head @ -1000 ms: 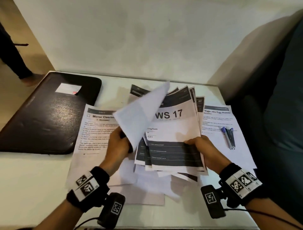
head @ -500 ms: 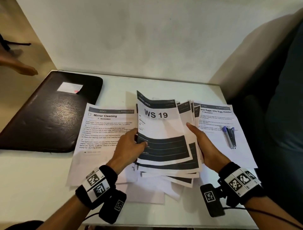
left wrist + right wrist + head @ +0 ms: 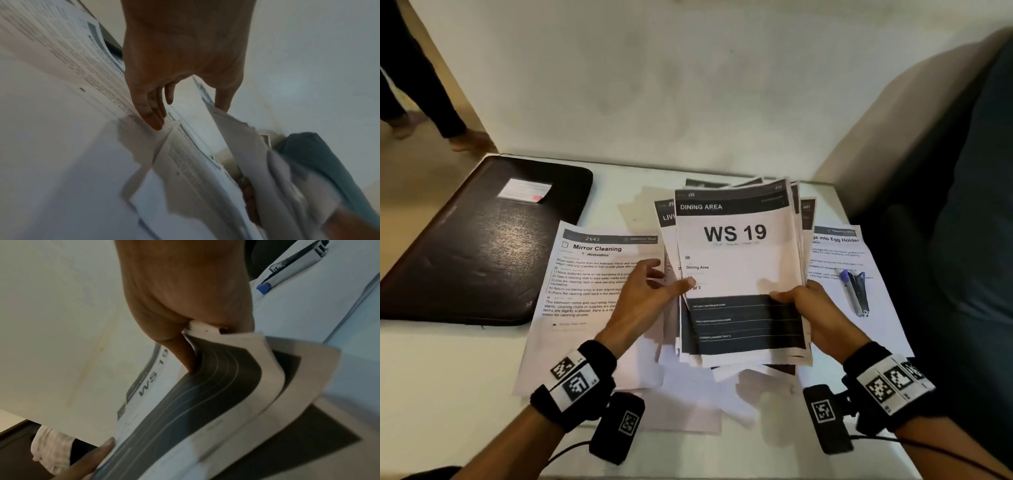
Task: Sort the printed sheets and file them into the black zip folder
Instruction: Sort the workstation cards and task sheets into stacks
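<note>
A white table (image 3: 441, 394) holds a closed black zip folder (image 3: 479, 240) at its left, well apart from the fanned stack of printed sheets (image 3: 739, 260), topped "WS 19", held above loose pages at centre. The right hand (image 3: 815, 315) clamps thumb and fingers on the stack's lower right edge; the left hand (image 3: 643, 294), fingers loosely spread, touches its left edge. A stapler (image 3: 854, 291) lies on a sheet at right.

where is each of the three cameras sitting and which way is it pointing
Head: worn on the head, faces forward and down at the table; shows both forearms, left hand and right hand.
Left wrist: looks along the left hand at the Mirror Cleaning sheet.
Right wrist: looks along the right hand, which pinches the WS 19 stack.
Shared: head and right wrist both show WS 19 and the stapler.
</note>
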